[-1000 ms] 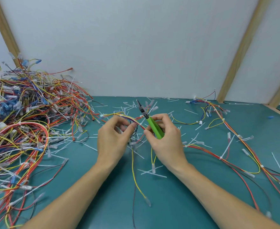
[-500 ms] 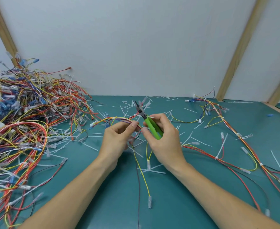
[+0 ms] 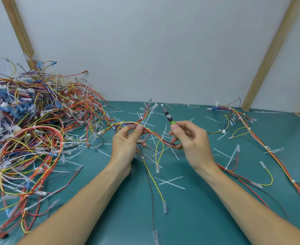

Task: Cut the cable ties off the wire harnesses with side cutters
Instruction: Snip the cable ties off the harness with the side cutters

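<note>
Teal matting covers a bench (image 3: 207,218) backed by a pale wall with slanted wooden battens. A person's forearms reach in from below. Their left hand (image 3: 126,144) pinches a harness (image 3: 152,132), a slim bundle of red, yellow, orange and dark wires, between thumb and fingers, lifted just above the bench at the centre. The bundle runs rightward into the right hand (image 3: 192,140), whose curled fingers grip green-handled cutters (image 3: 168,117), the metal tip pointing up and away, just beside the harness and apart from it. Whether the blades are parted is too small to tell. A thin white tie (image 3: 148,117) sticks up from the bundle by the left thumb. Loose yellow and dark branch wires with clear sleeved ends hang from the harness onto the bench. It looks light and floppy, likely to sag and twist, so it is best held taut close on either side of a tie. The ties look stiff but thin, and the blades should catch the plastic strap only, since wire insulation would nick easily. Snipped white ties (image 3: 170,181) litter the matting. A big tangled pile (image 3: 30,129) of harnesses sits at the left, and another harness (image 3: 262,144) trails along the right.
</note>
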### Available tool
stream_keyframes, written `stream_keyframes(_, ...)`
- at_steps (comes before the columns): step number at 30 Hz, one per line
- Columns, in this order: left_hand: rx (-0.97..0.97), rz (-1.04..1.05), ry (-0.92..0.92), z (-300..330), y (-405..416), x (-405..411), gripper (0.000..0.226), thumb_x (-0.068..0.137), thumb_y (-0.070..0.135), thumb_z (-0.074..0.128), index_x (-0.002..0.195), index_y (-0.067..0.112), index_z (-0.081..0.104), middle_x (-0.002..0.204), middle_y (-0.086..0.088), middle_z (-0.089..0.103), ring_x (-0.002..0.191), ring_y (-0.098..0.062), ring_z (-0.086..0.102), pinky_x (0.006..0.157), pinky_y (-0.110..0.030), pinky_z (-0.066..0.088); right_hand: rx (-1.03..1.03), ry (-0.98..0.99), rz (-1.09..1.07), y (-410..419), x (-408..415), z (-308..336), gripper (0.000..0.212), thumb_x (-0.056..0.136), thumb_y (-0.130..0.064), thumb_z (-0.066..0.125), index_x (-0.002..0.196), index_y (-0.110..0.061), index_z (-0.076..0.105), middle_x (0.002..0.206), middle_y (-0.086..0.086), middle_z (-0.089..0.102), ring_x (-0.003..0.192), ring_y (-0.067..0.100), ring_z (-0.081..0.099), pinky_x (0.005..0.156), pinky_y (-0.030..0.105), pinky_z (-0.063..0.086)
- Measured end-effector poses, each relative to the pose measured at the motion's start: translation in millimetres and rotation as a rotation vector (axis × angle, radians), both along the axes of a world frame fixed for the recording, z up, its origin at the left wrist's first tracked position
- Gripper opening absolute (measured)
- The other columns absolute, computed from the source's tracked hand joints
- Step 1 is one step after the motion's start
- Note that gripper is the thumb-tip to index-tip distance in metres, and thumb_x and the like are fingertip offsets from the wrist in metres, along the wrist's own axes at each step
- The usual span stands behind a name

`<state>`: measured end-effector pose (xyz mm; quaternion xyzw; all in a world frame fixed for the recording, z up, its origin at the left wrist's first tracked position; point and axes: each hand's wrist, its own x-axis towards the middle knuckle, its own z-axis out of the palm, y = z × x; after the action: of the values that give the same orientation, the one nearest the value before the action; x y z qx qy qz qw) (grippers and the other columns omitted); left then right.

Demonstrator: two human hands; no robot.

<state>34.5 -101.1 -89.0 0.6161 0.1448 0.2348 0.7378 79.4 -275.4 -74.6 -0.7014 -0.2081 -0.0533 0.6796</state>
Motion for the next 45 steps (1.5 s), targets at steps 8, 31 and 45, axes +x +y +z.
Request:
stream_keyframes(8,0.018,0.015,-0.046,-2,2,1,0.016,0.095,0.024,0.068,0.092,0.009,0.064,0.070,0.003,0.074,0.041,-0.007,0.045,0.043,-0.012,0.035,-0.187,0.472,0.331,-24,15,10,0.044,0.093,-0.047,0.062,0.105,-0.008,0.080,0.104,0.011,0.079,0.085,0.030,0.078,0.068,0.030,0.063)
stream_keyframes(31,0.078,0.050,-0.058,-9,-2,3,0.020,0.096,0.024,0.068,0.090,0.005,0.063,0.071,0.004,0.073,0.043,-0.009,0.048,0.046,-0.013,0.038,-0.336,0.409,0.323,-18,11,11,0.039,0.100,-0.040,0.062,0.094,-0.007,0.081,0.092,0.012,0.079,0.070,0.028,0.073,0.068,0.035,0.060)
stream_keyframes(45,0.047,0.034,-0.084,-11,-4,3,0.018,0.096,0.022,0.068,0.090,0.006,0.062,0.068,0.004,0.070,0.042,-0.007,0.048,0.045,-0.012,0.038,-0.339,0.409,0.319,-18,11,8,0.037,0.100,-0.039,0.063,0.092,-0.007,0.081,0.090,0.013,0.079,0.067,0.026,0.072,0.063,0.031,0.059)
